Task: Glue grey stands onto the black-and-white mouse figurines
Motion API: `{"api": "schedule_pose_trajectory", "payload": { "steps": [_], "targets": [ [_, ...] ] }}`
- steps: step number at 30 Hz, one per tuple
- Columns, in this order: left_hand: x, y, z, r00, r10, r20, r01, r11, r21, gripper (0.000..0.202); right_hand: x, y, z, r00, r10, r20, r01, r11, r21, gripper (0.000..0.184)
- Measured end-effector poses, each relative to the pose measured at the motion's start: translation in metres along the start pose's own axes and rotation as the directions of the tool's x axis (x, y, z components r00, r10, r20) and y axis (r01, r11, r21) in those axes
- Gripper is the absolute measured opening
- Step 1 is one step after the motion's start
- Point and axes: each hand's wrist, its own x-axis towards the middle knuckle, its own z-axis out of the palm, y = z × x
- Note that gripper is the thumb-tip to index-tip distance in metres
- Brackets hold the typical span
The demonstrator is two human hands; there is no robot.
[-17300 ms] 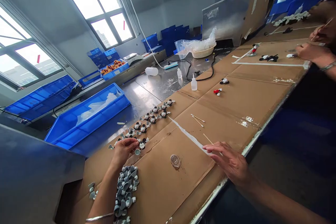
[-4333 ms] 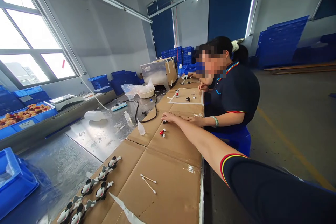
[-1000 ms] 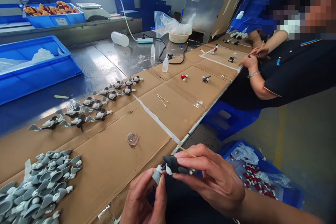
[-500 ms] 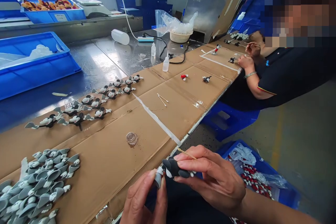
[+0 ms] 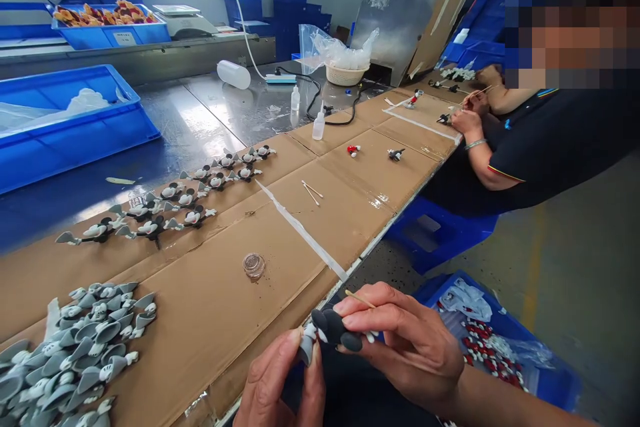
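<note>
A small black-and-white mouse figurine sits low in the frame, just off the near edge of the tabletop, pinched between both hands. The right hand closes over its black head and body, with a thin wooden stick lying across the fingers. The left hand grips the grey part at the figurine's end with thumb and fingertips. On the cardboard-covered tabletop nearby stand a small clear cup, a heap of grey parts, and rows of finished figurines. Below the right hand, a blue bin holds red-and-white pieces. Farther along, a co-worker's hands work at the same tabletop.
</note>
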Motion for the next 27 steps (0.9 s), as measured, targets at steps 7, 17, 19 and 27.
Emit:
{"api": "schedule_pose_trajectory", "payload": {
  "steps": [7, 17, 19, 27],
  "targets": [
    [0.005, -0.012, -0.011, 0.98, 0.176, 0.095, -0.184, 0.98, 0.08, 0.072, 0.0, 0.002, 0.001, 1.0, 0.011, 0.015, -0.012, 0.999, 0.043, 0.019],
    [0.002, 0.013, 0.009, 0.991, 0.001, -0.132, 0.011, 0.996, 0.09, 0.038, 0.0, 0.006, -0.002, 0.992, -0.047, 0.113, 0.047, 0.999, 0.007, 0.04],
    [0.002, 0.016, 0.011, 0.986, -0.013, -0.164, 0.025, 0.997, 0.076, 0.037, 0.002, 0.003, -0.003, 0.991, -0.075, 0.111, 0.076, 0.997, -0.003, 0.038],
    [0.007, 0.019, 0.005, 0.989, -0.007, -0.146, 0.034, 0.982, 0.185, 0.036, 0.005, -0.001, -0.002, 0.99, -0.122, 0.069, 0.123, 0.992, -0.013, 0.035]
  ]
}}
